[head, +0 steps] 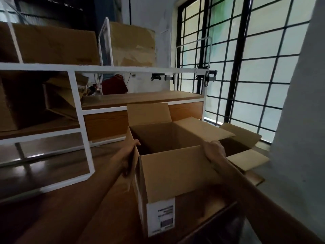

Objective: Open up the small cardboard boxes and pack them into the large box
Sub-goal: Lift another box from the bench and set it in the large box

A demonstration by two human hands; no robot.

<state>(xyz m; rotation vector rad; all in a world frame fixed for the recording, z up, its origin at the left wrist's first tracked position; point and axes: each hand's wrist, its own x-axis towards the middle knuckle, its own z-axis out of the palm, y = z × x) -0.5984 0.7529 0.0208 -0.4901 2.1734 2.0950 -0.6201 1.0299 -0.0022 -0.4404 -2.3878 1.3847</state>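
White-framed shelving unit [77,110] fills the left, its lower bays too dark for me to read. Open cardboard box [168,173] stands on the wooden tabletop [61,208], interior shadowed, label [161,218] blurred. Left hand [129,156] grips its left wall; right hand [215,149] clasps the right corner, fingertips hidden.

Matt brown cardboard box [175,173] with white paper label [161,217], glossy wood tabletop [61,199], white-painted metal shelf frame [77,103].
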